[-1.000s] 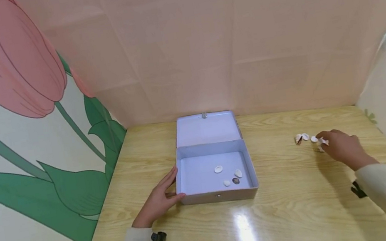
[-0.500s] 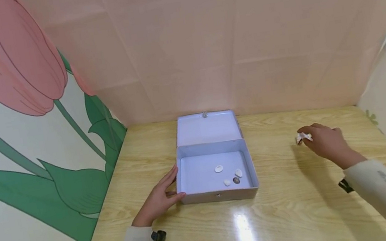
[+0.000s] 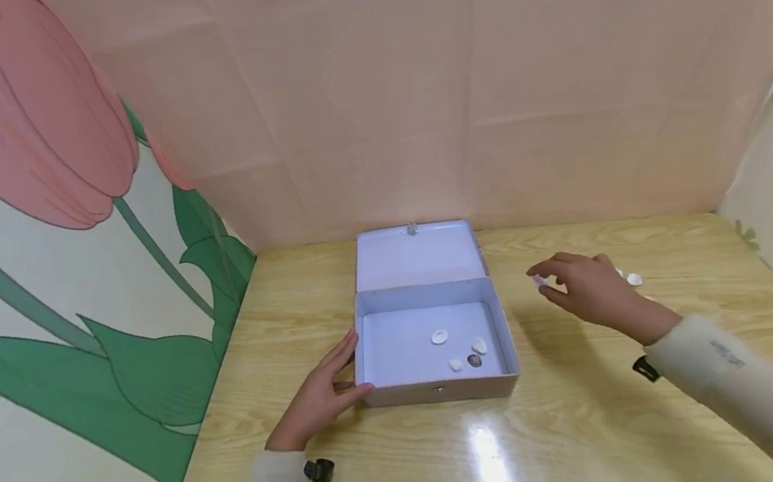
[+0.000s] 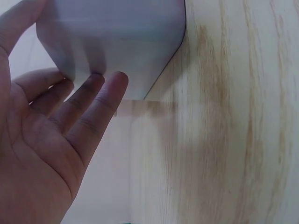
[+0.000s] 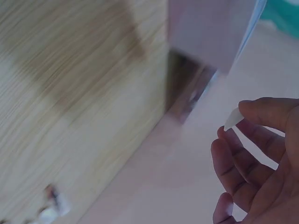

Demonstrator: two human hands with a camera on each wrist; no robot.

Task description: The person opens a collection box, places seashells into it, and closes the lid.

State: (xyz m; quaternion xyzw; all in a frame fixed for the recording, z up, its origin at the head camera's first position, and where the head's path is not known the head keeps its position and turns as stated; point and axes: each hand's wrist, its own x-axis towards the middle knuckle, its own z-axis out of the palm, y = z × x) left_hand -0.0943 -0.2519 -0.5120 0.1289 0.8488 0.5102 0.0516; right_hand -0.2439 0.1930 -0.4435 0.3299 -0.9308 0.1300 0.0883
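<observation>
A white metal box (image 3: 403,395) stands on the table with its hinged lid (image 3: 418,261) tilted back. Inside, toward the right, lie three white seashells, one of them a scalloped shell (image 3: 456,365), beside a dark round shell (image 3: 475,361). My left hand (image 3: 316,399) rests against the box's left side, fingers extended (image 4: 96,114) along the wall and thumb at the front corner. To the right of the box, my right hand (image 3: 592,294) is in the air, pinching a small white seashell (image 5: 233,119) between thumb and fingertips.
More seashells (image 3: 634,279) lie on the table behind my right hand, partly hidden by it; a brown-and-white one (image 5: 55,198) shows in the right wrist view. The wood-grain table (image 3: 585,437) meets a pink cloth backdrop at the back and flowered panels at both sides.
My right hand has moved left from the group of shells toward the box, carrying the white seashell. My left hand and the box have stayed in place.
</observation>
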